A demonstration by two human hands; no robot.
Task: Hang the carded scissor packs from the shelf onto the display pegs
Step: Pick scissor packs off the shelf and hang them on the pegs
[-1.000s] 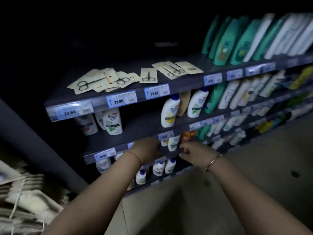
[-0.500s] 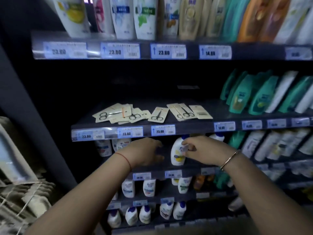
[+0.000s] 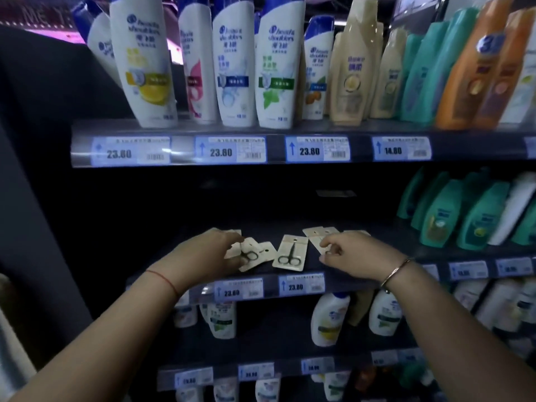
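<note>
Carded scissor packs [image 3: 290,253] lay flat and scattered on the dark middle shelf [image 3: 362,245], one lone pack between the two hands. Left hand [image 3: 208,253]: fingers loosely curled over the left cluster of packs [image 3: 252,255], touching them; whether clamped, could not be told. Right hand [image 3: 351,253]: fingertips pinched on a right-side card [image 3: 314,237]. Shampoo bottles [image 3: 232,68] stood on the shelf above.

Dark bay above shelf [image 3: 362,250] open, reach clear from front; upper shelf [image 3: 290,132] caps headroom; green bottles [image 3: 452,216] wall right side; packs [image 3: 291,252] scattered across shelf front.
</note>
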